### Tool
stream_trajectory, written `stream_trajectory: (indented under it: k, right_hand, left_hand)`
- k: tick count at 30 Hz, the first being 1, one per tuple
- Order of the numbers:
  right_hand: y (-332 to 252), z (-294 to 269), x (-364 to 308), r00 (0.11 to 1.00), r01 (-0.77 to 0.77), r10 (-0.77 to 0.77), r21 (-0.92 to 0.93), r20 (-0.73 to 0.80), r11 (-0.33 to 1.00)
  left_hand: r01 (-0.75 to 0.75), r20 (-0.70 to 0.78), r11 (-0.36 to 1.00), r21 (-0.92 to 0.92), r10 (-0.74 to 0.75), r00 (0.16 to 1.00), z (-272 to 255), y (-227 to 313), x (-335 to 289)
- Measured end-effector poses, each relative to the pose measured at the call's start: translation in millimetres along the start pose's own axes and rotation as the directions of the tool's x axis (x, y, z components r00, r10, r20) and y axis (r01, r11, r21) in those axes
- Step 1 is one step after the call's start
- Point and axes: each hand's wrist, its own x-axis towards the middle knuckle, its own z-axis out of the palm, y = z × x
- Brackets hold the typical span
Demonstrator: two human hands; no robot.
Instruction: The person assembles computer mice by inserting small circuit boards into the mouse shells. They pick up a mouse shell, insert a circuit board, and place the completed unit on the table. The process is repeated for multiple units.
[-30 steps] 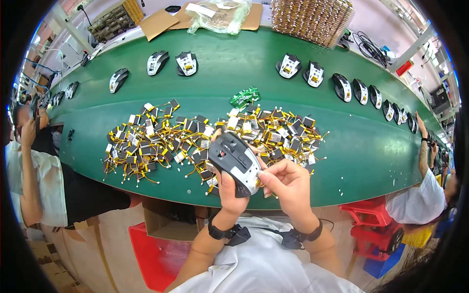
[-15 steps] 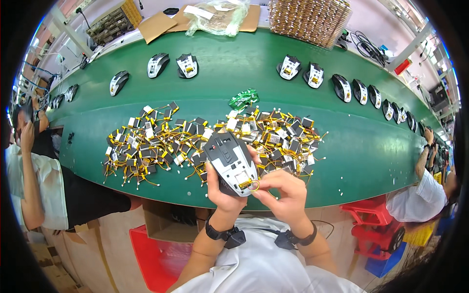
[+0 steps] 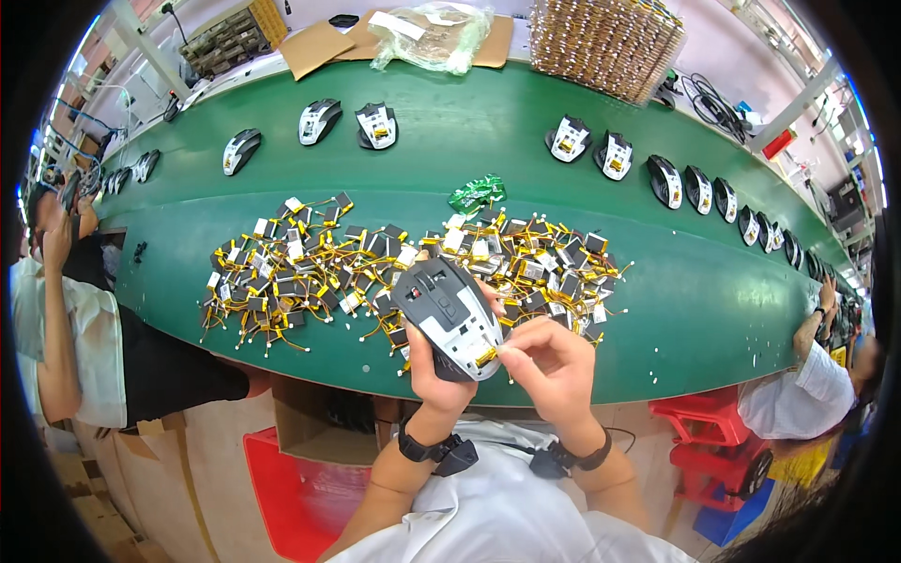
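My left hand (image 3: 437, 383) grips a black and white computer mouse (image 3: 447, 310) from its left side, underside up and tilted, above the near edge of the green table. In a recess at the mouse's near end sits a small battery with a yellow end (image 3: 486, 357). My right hand (image 3: 556, 368) pinches at that end with thumb and forefinger, on the battery's thin wire, mostly hidden by the fingertips. Just beyond the mouse, small batteries with wired leads lie in a left pile (image 3: 279, 246) and a right pile (image 3: 531, 268).
A crumpled green piece (image 3: 477, 192) lies behind the piles. More mice stand along the green belt (image 3: 469, 122), including one mouse (image 3: 377, 126) at the back. A person (image 3: 70, 328) sits at left, another person (image 3: 798, 394) at right. A red bin (image 3: 267, 479) is below the table.
The wire loop that showed at my right fingertips is now mostly out of sight. My right fingers sit closer against the mouse's near end. The whole view has shifted slightly.
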Motion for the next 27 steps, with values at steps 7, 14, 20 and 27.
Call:
stream_trajectory:
  k: [7,14,20,27]
  right_hand:
    - [0.7,28.0,-19.5,0.942,-0.265,0.319,0.357,-0.101,0.896]
    - [6.2,25.8,-9.4,0.876,0.417,-0.479,-0.600,0.064,0.683]
    - [-21.6,-3.7,7.8,0.793,0.604,-0.312,-0.609,0.523,0.514]
    - [-34.8,-13.8,30.9,0.738,0.620,-0.174,-0.554,0.652,0.556]
  left_hand:
    - [-0.299,0.049,0.944,0.143,0.295,0.954,-12.4,-10.8,0.2]
    - [-0.213,-0.076,0.972,0.096,0.220,0.972,-11.7,-10.0,-1.5]
    - [-0.095,-0.070,0.991,0.093,0.102,0.992,-13.8,-7.8,-3.0]
    - [0.111,-0.119,0.993,0.047,-0.104,0.987,-4.3,6.6,-3.7]
